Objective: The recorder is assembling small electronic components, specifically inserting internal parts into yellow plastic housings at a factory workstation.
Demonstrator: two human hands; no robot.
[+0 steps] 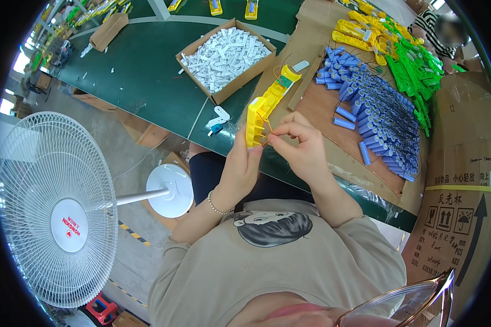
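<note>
My left hand [242,166] is closed around the lower end of a yellow plastic housing [261,106], which tilts up and away to the right. A small green circuit board [285,81] sits in its far end. Thin orange-red wires [269,126] run inside the housing toward its near end. There my right hand [303,143] pinches with thumb and forefinger, apparently on a wire; the exact contact is too small to make out. A white piece [300,66] lies just beyond the housing's far end.
Blue cylindrical cells with dark wires [379,111] are heaped on a brown board at right. Yellow housings [360,32] and green ones [414,68] lie behind. A cardboard box [218,97] holds small white parts. A large fan [60,212] stands left, a tall carton [458,163] right.
</note>
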